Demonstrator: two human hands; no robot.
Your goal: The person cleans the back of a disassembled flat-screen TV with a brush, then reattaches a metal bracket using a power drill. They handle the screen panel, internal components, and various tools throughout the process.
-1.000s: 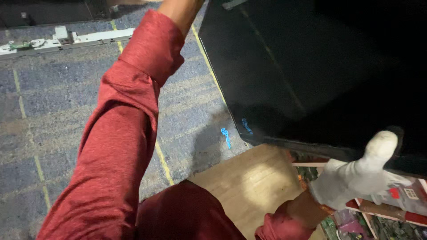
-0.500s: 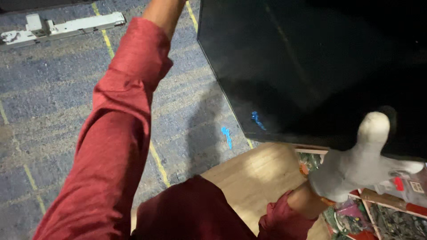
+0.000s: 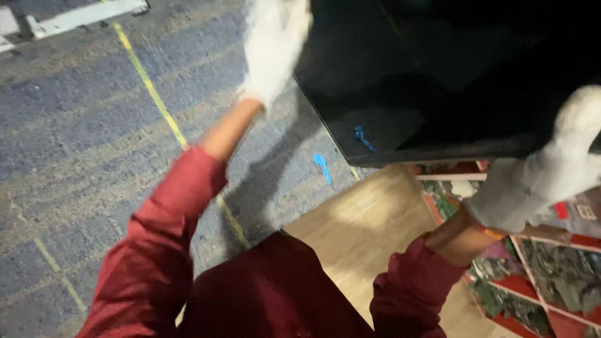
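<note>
Both gloved hands, left hand (image 3: 273, 47) and right hand (image 3: 538, 181), grip the big black panel (image 3: 451, 75) tight, so keep it level and go slow.

The one camera on my head looks steeply down and close over my red sleeves at my gloved left hand (image 3: 273, 47) and right hand (image 3: 538, 181), with the floor well below.
</note>
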